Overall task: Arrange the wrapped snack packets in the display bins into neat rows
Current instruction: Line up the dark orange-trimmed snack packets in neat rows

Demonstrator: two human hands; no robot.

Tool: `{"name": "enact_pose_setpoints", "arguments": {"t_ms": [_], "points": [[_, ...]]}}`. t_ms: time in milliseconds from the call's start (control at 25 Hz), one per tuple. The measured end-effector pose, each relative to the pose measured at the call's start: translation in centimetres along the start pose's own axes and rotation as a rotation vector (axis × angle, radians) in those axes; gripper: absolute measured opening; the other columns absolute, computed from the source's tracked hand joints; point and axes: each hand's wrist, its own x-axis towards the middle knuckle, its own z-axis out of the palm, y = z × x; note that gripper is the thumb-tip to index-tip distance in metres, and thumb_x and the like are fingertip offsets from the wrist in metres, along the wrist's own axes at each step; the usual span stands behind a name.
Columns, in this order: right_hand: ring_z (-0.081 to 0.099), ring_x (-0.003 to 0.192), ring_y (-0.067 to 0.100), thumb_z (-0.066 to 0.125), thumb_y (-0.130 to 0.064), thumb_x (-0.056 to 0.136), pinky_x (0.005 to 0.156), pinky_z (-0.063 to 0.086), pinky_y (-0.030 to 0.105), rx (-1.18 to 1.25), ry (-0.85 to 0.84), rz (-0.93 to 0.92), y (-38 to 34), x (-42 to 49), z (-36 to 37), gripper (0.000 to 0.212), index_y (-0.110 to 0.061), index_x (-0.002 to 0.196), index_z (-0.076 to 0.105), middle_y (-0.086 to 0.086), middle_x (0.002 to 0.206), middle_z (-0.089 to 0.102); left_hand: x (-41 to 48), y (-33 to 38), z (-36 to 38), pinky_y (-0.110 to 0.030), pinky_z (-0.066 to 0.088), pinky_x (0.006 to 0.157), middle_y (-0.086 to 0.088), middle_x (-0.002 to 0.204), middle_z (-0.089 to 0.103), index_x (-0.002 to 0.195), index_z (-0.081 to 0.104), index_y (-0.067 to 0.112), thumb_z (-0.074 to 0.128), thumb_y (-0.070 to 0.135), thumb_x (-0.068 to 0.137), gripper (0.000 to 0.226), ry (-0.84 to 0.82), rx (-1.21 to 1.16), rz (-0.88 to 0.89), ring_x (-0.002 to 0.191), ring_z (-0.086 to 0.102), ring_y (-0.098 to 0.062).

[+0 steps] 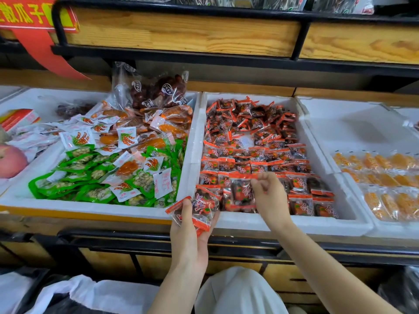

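The middle white foam bin (353,225) holds several dark snack packets with orange-red ends (267,155), in rough rows near the front and jumbled at the back. My left hand (192,232) grips a small stack of these packets (199,209) at the bin's front left corner. My right hand (269,196) is over the front rows and pinches one packet (241,189) by its top edge, holding it upright.
The left foam bin (90,207) holds mixed green, white and orange packets and a bag of dark red fruit (156,89). The right bin (340,164) holds rows of orange snacks (385,177). A wood-and-black shelf (181,35) overhangs the back. A peach (10,159) lies far left.
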Motion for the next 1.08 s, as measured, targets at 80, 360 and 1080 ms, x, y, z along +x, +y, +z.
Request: {"name": "enact_pose_setpoints", "arguments": {"t_ms": [80,360,1080], "points": [[0.051,0.059,0.009,0.047,-0.014,0.097,0.047,0.04,0.014,-0.128,-0.018,0.023,0.7,1.9,0.4,0.012,-0.01,0.108,0.047,-0.003,0.074,0.056,-0.1,0.2,0.1,-0.038,0.057,0.072,-0.002,0.121,0.063,0.134,0.048,0.025,0.059,0.025,0.091,0.044,-0.023,0.006,0.013,0.104,0.062,-0.019],[0.062,0.082,0.022,0.049,-0.009,0.096,0.075,0.057,0.035,-0.361,-0.351,0.025,3.0,3.6,2.1,0.022,-0.012,0.118,0.05,0.006,0.095,0.061,0.0,0.7,-0.1,-0.033,0.06,0.062,-0.001,0.124,0.061,0.132,0.049,0.027,0.058,0.026,0.09,0.043,-0.068,0.005,0.041,0.103,0.063,-0.018],[0.066,0.081,0.007,0.067,-0.034,0.083,0.073,0.054,0.019,-0.008,-0.668,0.128,-1.4,-3.8,-2.6,0.024,-0.022,0.105,0.066,0.0,0.09,0.067,-0.7,0.5,-1.3,-0.04,0.059,0.074,-0.004,0.109,0.071,0.123,0.057,0.022,0.064,0.03,0.082,0.042,-0.494,0.625,-0.075,0.097,0.07,-0.023]]}}
